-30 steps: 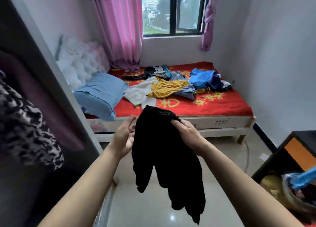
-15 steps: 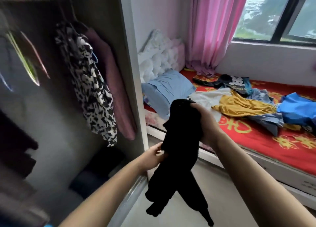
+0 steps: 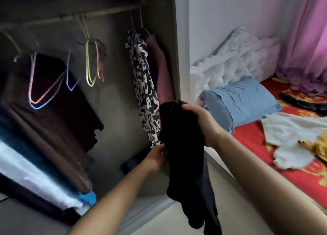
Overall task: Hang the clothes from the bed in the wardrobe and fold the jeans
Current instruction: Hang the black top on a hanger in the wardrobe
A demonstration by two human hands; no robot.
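At frame centre the right hand [image 3: 200, 123] grips the black garment [image 3: 184, 155] high and the left hand [image 3: 157, 156] pinches it lower. It is not yet hung, and more clothes [image 3: 292, 130] lie on the bed [image 3: 251, 139].

The wardrobe [image 3: 177, 39] stands open on my left, the bed [image 3: 247, 133] on my right. Inside, hangers [image 3: 90, 66] hang along the rail [image 3: 106, 13], with two hung garments [image 3: 146, 96] at its right end, against the side panel. In front of these I hold a garment [image 3: 184, 155] — my right hand [image 3: 200, 123] at its top, my left hand [image 3: 157, 156] lower, on its left edge. On the bed, the pillow [image 3: 244, 100] lies nearest the wardrobe — loose clothes [image 3: 292, 128] to its right.
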